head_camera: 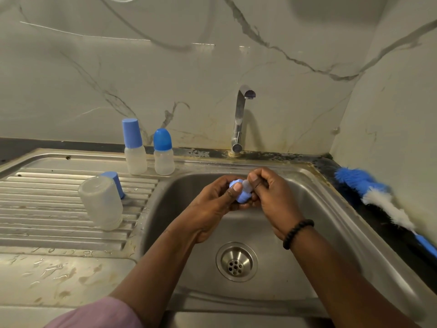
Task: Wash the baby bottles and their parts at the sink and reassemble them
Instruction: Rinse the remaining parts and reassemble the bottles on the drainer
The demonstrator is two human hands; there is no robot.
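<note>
— What takes up most of the view?

— A stainless steel sink (331, 209) with a ribbed draining board (59, 209) on its left, set in a dark bench (378, 209). A chrome tap (240, 119) stands at the back, its spout over the basin.

— And on the draining board?

— A clear plastic baby bottle body (101, 202) stands upside down, with a light blue cap (114, 183) just behind it. Further back, near the marble-patterned wall, two capped bottles stand upright side by side: a taller frosted bottle with a straight blue cap (134, 147) and a shorter frosted bottle with a rounded blue cap (163, 152).

— The right side?

— A blue and white bristled bottle brush (373, 192) lies on the bench along the wall.

— The hands?

— Both are over the basin. The left hand (217, 202) has its grip closed around a light blue screw ring (242, 194). The right hand (269, 195), a black beaded bracelet (296, 233) on its wrist, pinches a clear silicone teat (246, 185) that seems to sit in that ring, though fingers hide the joint.
</note>
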